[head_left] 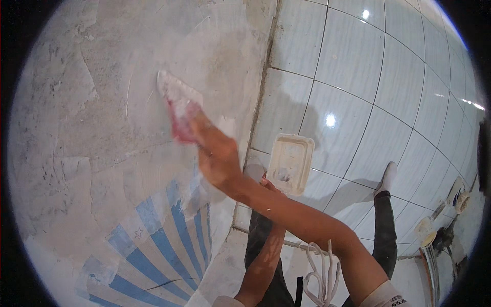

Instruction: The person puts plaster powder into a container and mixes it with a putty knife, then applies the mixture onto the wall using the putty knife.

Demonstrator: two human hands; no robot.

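Stretched across to the left, my right hand [219, 156] is closed on a pink putty spreader [180, 123] coated with white filler. The spreader is blurred and lies against the patchy plaster wall [112, 102]. Under my right forearm, my left hand [272, 187] holds a shallow, off-white rectangular tub [306, 163] by its near end. Some pale filler shows in the bottom of the tub. Most of my left hand is hidden behind the tub and the right forearm.
Blue and pale stripes [158, 258] fan out on the lower wall, partly smeared over. Glossy light tiles [353, 123] cover the floor. My sock-clad foot [388, 178] stands on them. Stained tools and containers [425, 231] lie at the far right, beside long strips [431, 271].
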